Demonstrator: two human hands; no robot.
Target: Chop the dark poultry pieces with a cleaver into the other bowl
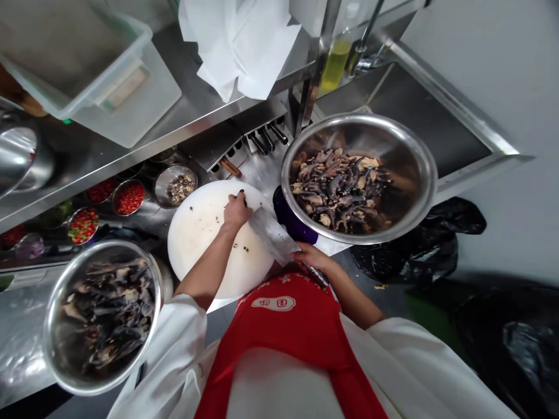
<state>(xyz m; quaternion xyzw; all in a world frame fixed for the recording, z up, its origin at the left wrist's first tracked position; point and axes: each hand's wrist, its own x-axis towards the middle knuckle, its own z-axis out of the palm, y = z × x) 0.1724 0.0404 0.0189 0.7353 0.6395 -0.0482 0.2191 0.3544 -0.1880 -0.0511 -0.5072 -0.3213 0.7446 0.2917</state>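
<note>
A cleaver (276,234) with a broad grey blade lies across the right edge of the round white cutting board (196,233). My right hand (311,257) is closed around its handle end, close to the red apron. Over the board, my left hand (238,210) is closed, with a small dark thing showing at its fingertips; I cannot make out what it is. The far end of the blade comes near the left hand. Small dark scraps are scattered on the board.
At right a large steel bowl (425,174) holds dark pieces of food; another steel bowl (52,343) of dark pieces stands at left. Small bowls of chopped chillies (129,198) sit behind. Knives (264,139) stand in a rack under a steel shelf (192,125). Black bags (402,256) lie right.
</note>
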